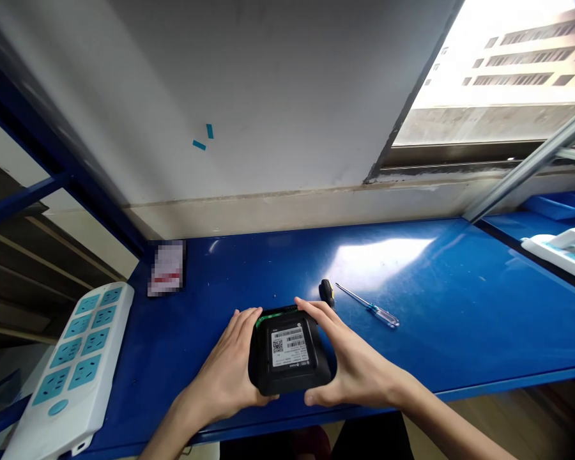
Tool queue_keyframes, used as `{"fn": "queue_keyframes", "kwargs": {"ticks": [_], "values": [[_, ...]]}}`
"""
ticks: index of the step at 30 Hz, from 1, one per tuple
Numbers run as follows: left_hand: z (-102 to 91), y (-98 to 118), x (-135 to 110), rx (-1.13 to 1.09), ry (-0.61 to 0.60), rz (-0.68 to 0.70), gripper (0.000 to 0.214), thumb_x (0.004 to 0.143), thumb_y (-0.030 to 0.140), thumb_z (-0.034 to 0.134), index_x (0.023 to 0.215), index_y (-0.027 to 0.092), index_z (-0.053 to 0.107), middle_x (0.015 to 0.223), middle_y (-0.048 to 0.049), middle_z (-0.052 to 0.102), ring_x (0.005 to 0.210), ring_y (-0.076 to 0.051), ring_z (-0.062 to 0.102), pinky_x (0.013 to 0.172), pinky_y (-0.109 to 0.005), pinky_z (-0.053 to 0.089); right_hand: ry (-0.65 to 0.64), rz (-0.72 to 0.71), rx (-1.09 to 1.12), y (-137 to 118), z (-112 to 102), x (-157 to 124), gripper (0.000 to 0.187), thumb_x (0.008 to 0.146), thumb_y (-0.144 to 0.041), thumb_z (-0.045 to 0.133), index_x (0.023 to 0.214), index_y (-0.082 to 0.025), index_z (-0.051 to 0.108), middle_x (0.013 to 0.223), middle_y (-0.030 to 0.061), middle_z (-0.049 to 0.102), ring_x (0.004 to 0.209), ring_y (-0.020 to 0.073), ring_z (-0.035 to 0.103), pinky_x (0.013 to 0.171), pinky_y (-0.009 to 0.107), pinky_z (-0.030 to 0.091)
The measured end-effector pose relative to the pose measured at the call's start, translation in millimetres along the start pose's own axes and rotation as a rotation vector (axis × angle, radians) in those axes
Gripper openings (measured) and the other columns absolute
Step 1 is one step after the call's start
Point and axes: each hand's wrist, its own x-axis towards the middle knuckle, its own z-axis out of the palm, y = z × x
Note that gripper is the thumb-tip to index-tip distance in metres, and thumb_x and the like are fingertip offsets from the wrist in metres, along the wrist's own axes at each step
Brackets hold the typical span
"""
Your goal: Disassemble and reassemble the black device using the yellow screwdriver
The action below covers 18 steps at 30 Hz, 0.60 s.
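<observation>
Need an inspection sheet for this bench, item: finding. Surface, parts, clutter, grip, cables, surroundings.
Surface: glossy blue bench top, bright glare toward the back.
Job's things: black device, label up, green board showing at its far-left edge; clear-handled screwdriver to its right; short black-and-yellow tool beside the screwdriver's tip.
Clutter: pixelated item, back left; white power strip, left edge.
Grip: left hand and right hand clasp opposite sides of the device.
Cables: nothing seen on the bench top.
Surroundings: pale wall with two blue strips, window at right; blue tray and second power strip beyond a metal bar.
</observation>
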Motion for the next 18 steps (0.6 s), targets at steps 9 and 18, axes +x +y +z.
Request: {"fn": "queue_keyframes", "kwargs": {"ticks": [9,18], "values": [[-2.4,-22,-24,-0.014,0.041,-0.091,0.117,0.065,0.034,0.086,0.161,0.022,0.02,0.165,-0.0188,0.03,0.153,-0.046,0.018,0.118,-0.068,0.03,0.139,0.007,0.575,16,3,6,0.114,0.062,-0.063,0.084,0.156,-0.03,0.027,0.151,0.0143,0.044,0.136,0.0337,0.051,0.115,0.051,0.038],[2.1,-57,-71,0.04,0.174,-0.164,0.109,0.076,0.041,0.08,0.163,0.036,0.014,0.166,-0.0111,0.033,0.15,-0.047,0.028,0.11,-0.067,0.043,0.207,0.108,0.326,10,-47,42,0.107,0.074,-0.062,0.067,0.16,-0.025,0.014,0.146,0.0206,0.054,0.128,0.0342,0.06,0.097,0.051,0.052]]}}
